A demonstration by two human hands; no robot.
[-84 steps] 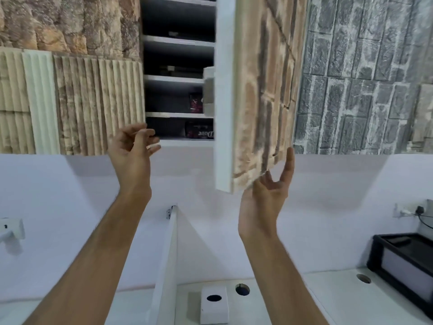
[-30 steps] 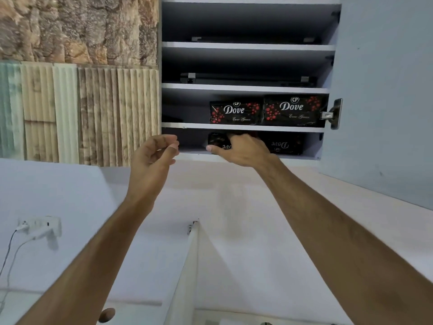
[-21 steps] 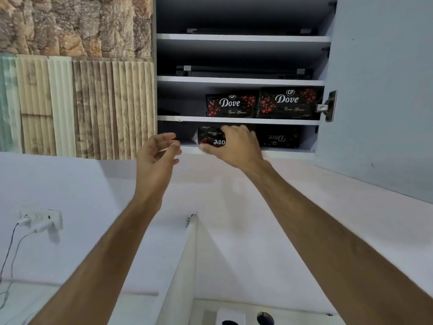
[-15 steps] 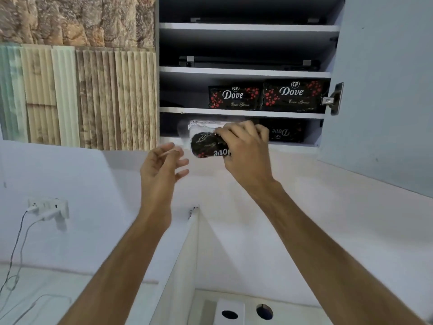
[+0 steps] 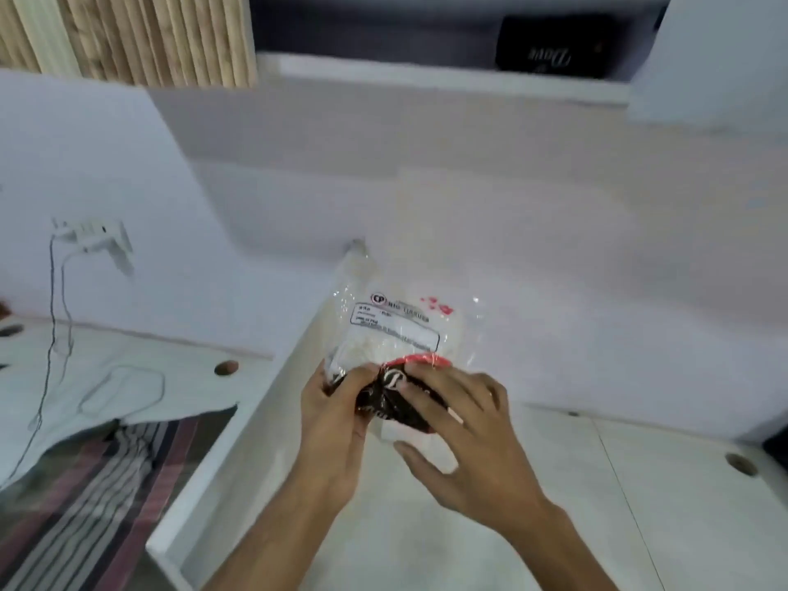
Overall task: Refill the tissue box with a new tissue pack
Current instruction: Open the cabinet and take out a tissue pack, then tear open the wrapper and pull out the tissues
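A tissue pack (image 5: 396, 334) in clear and black plastic wrap, white tissues showing through, is held upright in front of me above the white counter. My left hand (image 5: 337, 420) pinches its lower left edge. My right hand (image 5: 460, 424) grips its black lower end from the right, fingers spread over it. The tissue box is hidden behind my hands or out of view. The picture is blurred by motion.
The open wall cabinet (image 5: 426, 70) runs along the top, with another black Dove pack (image 5: 554, 53) on its bottom shelf. A white divider panel (image 5: 230, 454) splits the counter (image 5: 597, 484). To the left lie a striped cloth (image 5: 98, 484), a cable and a wall socket (image 5: 91, 238).
My right hand pulled the pack out of the bottom shelf and brought it down to chest height. My left hand closed on it too. The view tilted down toward the counter.
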